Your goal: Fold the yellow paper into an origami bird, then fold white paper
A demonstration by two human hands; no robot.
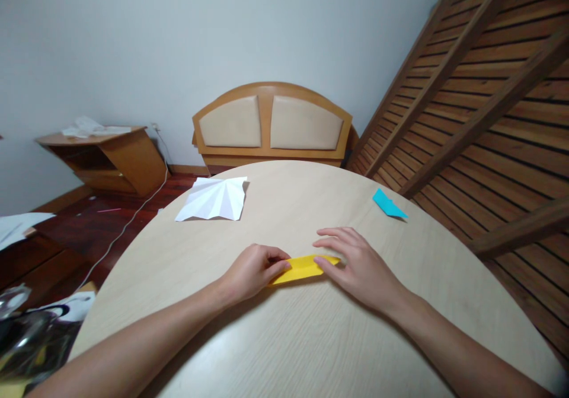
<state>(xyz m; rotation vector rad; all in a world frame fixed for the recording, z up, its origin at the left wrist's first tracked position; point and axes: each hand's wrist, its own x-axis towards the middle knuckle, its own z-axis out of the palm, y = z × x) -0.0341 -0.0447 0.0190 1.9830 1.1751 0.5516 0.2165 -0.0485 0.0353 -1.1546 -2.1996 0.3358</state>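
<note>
A narrow strip of folded yellow paper (302,268) lies slantwise above the near middle of the round table, with a crease along its length. Its left end is pinched between the thumb and curled fingers of my left hand (251,272). My right hand (362,267) is at the other end, thumb resting on the paper's face. The index and middle fingers of that hand stretch out past the far edge, apart from the thumb. Its lower fingers are partly hidden.
On the wooden table (275,338), a creased white sheet (216,199) lies far left and a small folded turquoise paper (389,203) far right. Beyond stand a headboard (267,119) and slatted wooden panel (480,101). A cabinet (120,161) and white cable (133,226) are left.
</note>
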